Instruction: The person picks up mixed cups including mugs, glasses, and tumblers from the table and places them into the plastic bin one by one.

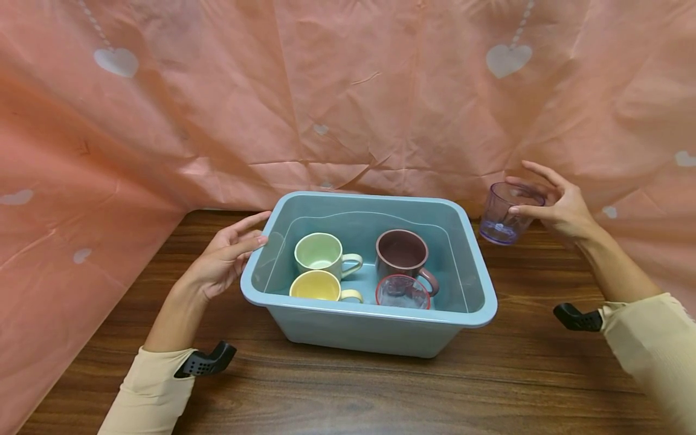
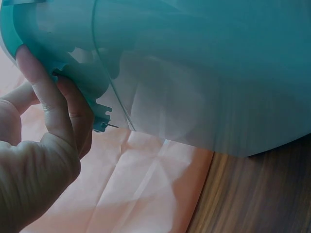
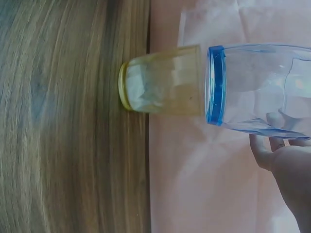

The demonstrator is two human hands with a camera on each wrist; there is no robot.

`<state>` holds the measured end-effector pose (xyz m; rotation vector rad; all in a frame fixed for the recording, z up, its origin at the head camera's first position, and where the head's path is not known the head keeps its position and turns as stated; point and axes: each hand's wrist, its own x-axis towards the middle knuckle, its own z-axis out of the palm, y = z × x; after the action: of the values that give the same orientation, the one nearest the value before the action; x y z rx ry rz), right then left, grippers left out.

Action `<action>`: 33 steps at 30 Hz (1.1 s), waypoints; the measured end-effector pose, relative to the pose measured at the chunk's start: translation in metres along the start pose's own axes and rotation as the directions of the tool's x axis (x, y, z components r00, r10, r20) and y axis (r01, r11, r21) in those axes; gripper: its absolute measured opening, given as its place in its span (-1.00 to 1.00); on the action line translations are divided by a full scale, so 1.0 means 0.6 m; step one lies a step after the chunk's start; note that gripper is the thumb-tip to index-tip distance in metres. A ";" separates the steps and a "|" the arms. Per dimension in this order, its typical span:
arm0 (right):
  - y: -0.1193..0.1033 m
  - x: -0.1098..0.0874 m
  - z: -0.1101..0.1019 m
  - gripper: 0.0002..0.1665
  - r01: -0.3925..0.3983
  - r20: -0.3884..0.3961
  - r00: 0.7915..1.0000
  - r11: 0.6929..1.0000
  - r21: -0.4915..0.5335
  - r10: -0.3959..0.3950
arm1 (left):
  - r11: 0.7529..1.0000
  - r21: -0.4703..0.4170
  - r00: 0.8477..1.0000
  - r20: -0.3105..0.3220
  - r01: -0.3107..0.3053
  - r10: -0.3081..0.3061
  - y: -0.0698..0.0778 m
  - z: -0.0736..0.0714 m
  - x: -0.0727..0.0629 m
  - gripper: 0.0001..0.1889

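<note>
My left hand grips the left rim of a light blue plastic bin, thumb over the edge; the left wrist view shows the fingers at that rim. Inside the bin sit a pale green mug, a yellow mug, a mauve-brown mug and a clear cup with a red rim. To the right of the bin, my right hand holds a clear purple-tinted tumbler upright between thumb and fingers. Its thick base looks blue in the right wrist view.
An amber glass stands on the wooden table just beyond the held tumbler, mostly hidden in the head view. A pink cloth with white hearts hangs behind the table and along its left side.
</note>
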<state>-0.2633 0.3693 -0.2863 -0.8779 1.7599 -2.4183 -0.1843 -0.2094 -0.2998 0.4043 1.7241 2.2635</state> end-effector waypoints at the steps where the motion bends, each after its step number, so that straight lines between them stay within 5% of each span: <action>1: -0.001 0.001 0.003 -0.04 0.002 0.014 1.000 1.000 0.014 -0.002 | 1.000 0.000 1.000 0.000 0.000 0.000 0.000 0.000 0.000 -0.39; 33: -0.042 0.024 0.083 0.05 0.029 0.113 0.993 1.000 0.003 -0.029 | 1.000 -0.002 1.000 -0.003 0.015 -0.015 0.001 0.000 0.004 -0.38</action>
<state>-0.2458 0.3301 -0.2478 -1.0261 1.7182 -2.3350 -0.1863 -0.2090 -0.2992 0.3865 1.7201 2.2569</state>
